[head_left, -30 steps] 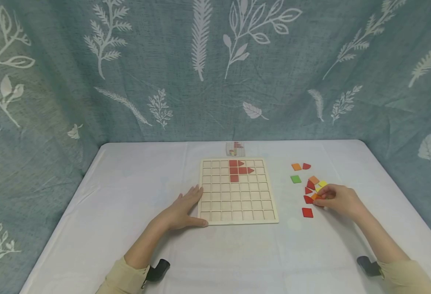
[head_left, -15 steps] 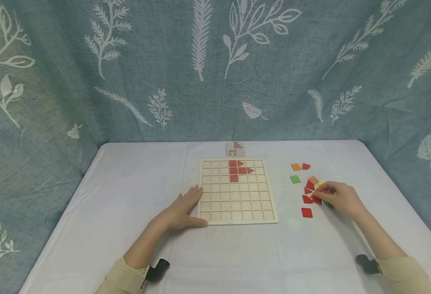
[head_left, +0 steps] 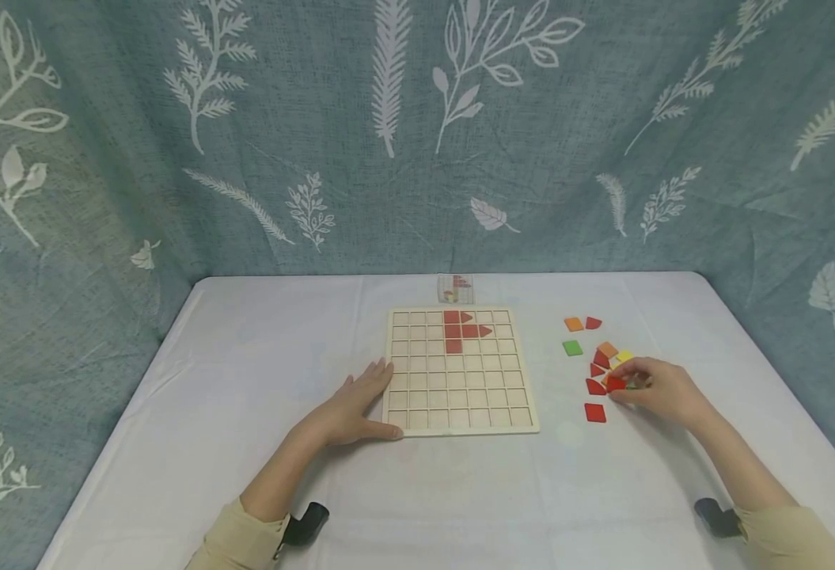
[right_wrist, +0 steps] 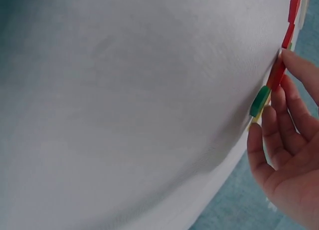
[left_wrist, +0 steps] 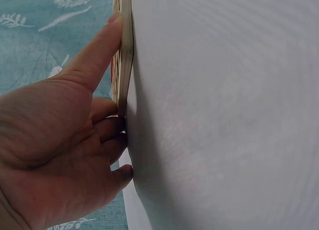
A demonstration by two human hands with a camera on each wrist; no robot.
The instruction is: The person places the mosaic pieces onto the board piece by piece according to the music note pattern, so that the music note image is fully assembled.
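A pale wooden grid board (head_left: pixel 427 396) lies on the white table, with several red squares and pointed pieces in its upper cells. My left hand (head_left: pixel 356 404) rests against the board's left edge, fingers spread and thumb at the near corner; in the left wrist view the thumb lies along the board's edge (left_wrist: pixel 127 45). Over at the loose pieces, my right hand (head_left: pixel 662 388) pinches a red tile (head_left: pixel 615 384) between thumb and fingers. In the right wrist view that red tile (right_wrist: pixel 275 75) stands beside a green piece (right_wrist: pixel 259 101) under the fingers.
Around the right hand lie a red square (head_left: pixel 595 412), a green square (head_left: pixel 572 348), an orange square (head_left: pixel 574 324), a yellow piece (head_left: pixel 624 357) and several red pieces. A small pattern card (head_left: pixel 456 289) sits behind the board. A leaf-print curtain (head_left: pixel 417 198) backs the table.
My right hand shifted slightly left over the pile, then back a little; the red tile now shows between its thumb and fingers. The left hand and board have stayed put.
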